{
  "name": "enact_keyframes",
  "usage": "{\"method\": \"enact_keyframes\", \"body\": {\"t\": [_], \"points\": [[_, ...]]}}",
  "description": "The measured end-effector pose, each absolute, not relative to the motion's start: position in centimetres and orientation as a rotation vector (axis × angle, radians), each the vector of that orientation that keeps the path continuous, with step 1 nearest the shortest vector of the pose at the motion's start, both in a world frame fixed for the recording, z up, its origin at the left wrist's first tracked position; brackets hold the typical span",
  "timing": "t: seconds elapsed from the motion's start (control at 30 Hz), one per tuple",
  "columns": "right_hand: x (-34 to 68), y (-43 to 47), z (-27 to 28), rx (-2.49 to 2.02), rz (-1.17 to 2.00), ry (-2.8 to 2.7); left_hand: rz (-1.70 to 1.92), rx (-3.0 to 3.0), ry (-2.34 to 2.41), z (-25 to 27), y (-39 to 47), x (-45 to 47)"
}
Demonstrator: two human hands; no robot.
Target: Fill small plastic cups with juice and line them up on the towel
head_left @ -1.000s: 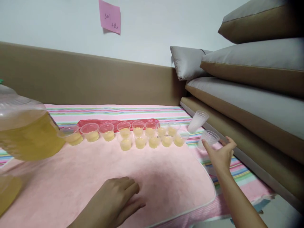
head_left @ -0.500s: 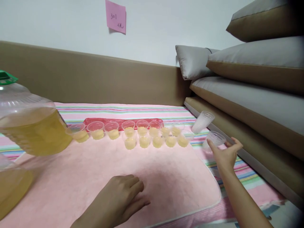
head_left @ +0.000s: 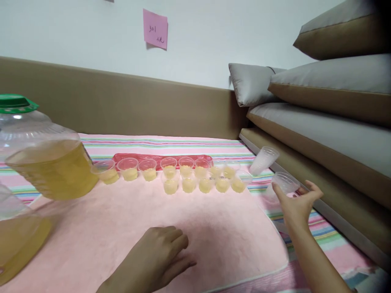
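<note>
At the right, my right hand (head_left: 297, 201) has its thumb and fingers around a clear plastic cup (head_left: 284, 182), possibly a stack of them. Just behind it, a stack of clear cups (head_left: 264, 160) leans on its side on the striped cloth. My left hand (head_left: 165, 254) hovers low over or rests on the pink mat (head_left: 122, 219), holding nothing, its fingers loosely bent and the thumb apart. Ahead of it stand several clear cups of pale yellow liquid in two rows, among them a front-row cup (head_left: 170, 185) and a back-row cup (head_left: 130, 169).
To the left stands a big clear jug (head_left: 58, 167) of yellow liquid with a green cap, another container (head_left: 24, 236) of yellow liquid nearer. A red packet (head_left: 161, 158) lies behind the cups. Stacked grey-brown cushions (head_left: 330, 118) rise at the right. A tan panel (head_left: 137, 106) runs along the wall.
The view has shifted slightly, so everything sits a little further right and lower. My right hand stays at the clear cup; my left hand keeps its pose over the mat.
</note>
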State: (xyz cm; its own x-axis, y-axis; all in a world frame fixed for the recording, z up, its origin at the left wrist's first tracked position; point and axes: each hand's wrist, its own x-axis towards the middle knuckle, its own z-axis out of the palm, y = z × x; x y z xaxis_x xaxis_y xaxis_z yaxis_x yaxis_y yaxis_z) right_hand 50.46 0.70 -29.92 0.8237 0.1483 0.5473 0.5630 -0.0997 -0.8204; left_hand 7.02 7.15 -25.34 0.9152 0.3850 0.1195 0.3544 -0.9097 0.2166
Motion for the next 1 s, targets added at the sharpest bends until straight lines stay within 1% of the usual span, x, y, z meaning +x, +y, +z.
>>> {"method": "enact_keyframes", "body": {"t": [0.17, 0.27, 0.37, 0.47, 0.6, 0.7, 0.8, 1.0], "points": [[46.1, -0.4, -26.6, -1.426, -0.42, -0.697, 0.293, 2.891, 0.541, -24.9, 6.9, 6.9], [42.0, -0.6, -24.5, -1.243, -0.324, -0.855, 0.36, 2.868, 0.545, -24.7, 6.8, 6.7], [37.2, -0.1, -23.4, -1.142, -0.174, -0.989, 0.506, 2.841, 0.587, -24.6, 7.0, 6.5], [32.7, 0.6, -23.5, -1.061, -0.017, -1.089, 0.748, 2.777, 0.638, -24.2, 7.4, 6.0], [28.3, 1.2, -25.2, -1.069, 0.124, -1.213, 1.113, 2.614, 0.738, -23.1, 7.9, 4.9], [25.9, 1.2, -26.6, -1.129, 0.196, -1.294, 1.271, 2.485, 0.829, -22.5, 8.0, 4.3], [24.2, 1.2, -27.5, -1.176, 0.248, -1.363, 1.281, 2.397, 0.877, -22.5, 7.9, 4.1], [23.1, 1.4, -27.9, -1.124, 0.217, -1.492, 1.024, 2.273, 0.926, -23.3, 7.5, 4.0]]}}
